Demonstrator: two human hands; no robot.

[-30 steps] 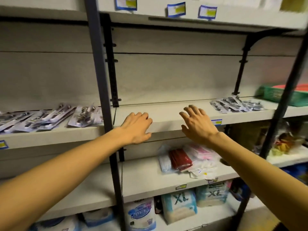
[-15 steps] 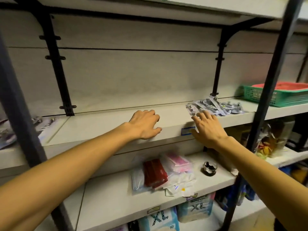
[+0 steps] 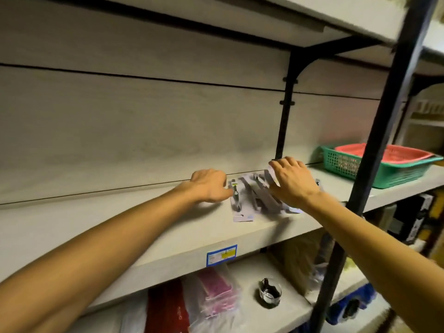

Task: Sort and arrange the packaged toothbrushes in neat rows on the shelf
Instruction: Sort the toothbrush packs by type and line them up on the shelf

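A small heap of packaged toothbrushes (image 3: 258,199) in grey blister cards lies on the pale shelf board (image 3: 120,227), toward its right end. My left hand (image 3: 208,186) rests at the heap's left edge, thumb and fingers touching the leftmost pack (image 3: 236,203), which lies flat with its card end toward me. My right hand (image 3: 294,180) covers the heap's right side, its fingers curled over the top of a tilted pack (image 3: 270,175). The packs under that hand are hidden.
A green basket (image 3: 394,174) with a red basket (image 3: 389,152) nested in it stands right of the heap. A black upright post (image 3: 374,150) crosses in front. A blue price tag (image 3: 222,254) marks the shelf edge. Below lie bagged goods (image 3: 211,292) and a small glass jar (image 3: 270,293).
The view swung right and closer. Both hands left the bare shelf edge and moved onto the toothbrush heap, the right hand closing over a pack.
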